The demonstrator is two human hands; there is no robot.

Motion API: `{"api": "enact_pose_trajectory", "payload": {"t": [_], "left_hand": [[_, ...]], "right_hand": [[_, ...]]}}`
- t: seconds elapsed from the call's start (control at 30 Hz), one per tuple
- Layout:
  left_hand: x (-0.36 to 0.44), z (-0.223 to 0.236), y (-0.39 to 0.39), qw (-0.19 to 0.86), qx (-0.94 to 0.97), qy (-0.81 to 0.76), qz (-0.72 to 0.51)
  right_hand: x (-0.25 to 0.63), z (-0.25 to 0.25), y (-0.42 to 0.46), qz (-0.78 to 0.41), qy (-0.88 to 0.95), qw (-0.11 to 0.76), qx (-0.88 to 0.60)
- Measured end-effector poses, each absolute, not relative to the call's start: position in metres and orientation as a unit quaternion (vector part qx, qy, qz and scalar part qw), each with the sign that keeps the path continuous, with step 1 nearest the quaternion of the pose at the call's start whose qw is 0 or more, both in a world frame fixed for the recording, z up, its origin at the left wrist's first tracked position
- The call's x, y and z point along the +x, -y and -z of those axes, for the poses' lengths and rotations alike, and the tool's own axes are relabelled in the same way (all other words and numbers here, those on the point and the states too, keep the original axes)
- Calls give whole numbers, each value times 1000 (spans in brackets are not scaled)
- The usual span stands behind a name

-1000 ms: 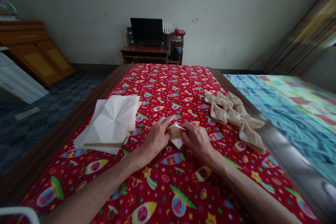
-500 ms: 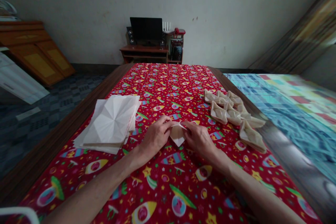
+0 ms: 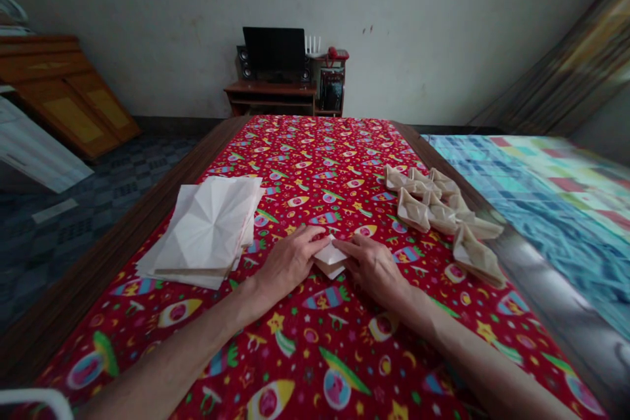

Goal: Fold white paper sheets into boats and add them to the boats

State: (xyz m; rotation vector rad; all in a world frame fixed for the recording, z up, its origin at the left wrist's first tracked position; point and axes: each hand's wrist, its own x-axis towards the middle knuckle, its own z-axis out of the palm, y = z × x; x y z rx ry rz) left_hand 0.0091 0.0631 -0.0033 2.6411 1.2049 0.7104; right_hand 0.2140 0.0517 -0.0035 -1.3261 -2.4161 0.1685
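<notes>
A small piece of folded paper (image 3: 331,254), white with a beige lower layer, lies low over the red cloth between my hands. My left hand (image 3: 294,254) grips its left side, the fingers closed and partly covering the edge. On the opposite side, my right hand (image 3: 373,262) has its index finger laid on the paper's upper right edge, with the other fingers curled beneath. To the left is a stack of creased white paper sheets (image 3: 209,226). Several folded beige paper shapes (image 3: 414,210) with pointed ends sit in a cluster on the right.
The red patterned tablecloth (image 3: 325,354) covers a long dark wooden table (image 3: 167,193). A bed (image 3: 541,190) adjoins the right side. Beyond the far end stand a desk (image 3: 268,88) with a monitor (image 3: 274,52) and a red telephone (image 3: 338,53). A wooden cabinet (image 3: 73,105) is at the left.
The paper's upper part has been folded down toward me, so a white flap now overlies the beige face. My right index finger has moved onto the paper. The view has tilted slightly.
</notes>
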Motion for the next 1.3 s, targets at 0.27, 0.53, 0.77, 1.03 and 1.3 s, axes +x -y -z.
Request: {"api": "enact_pose_trajectory", "payload": {"t": [0.27, 0.53, 0.77, 1.03, 1.3], "left_hand": [[9, -10, -58, 14, 917, -382, -115], [13, -14, -59, 16, 913, -403, -67], [5, -5, -56, 2, 925, -358, -124], [0, 19, -51, 50, 891, -332, -305], [1, 7, -43, 16, 909, -346, -233]], "right_hand": [[216, 5, -50, 52, 881, 113, -457], [217, 5, -51, 35, 880, 119, -458], [220, 5, -48, 34, 879, 134, -457], [224, 4, -44, 75, 895, 154, -412], [230, 2, -40, 52, 910, 192, -363]]}}
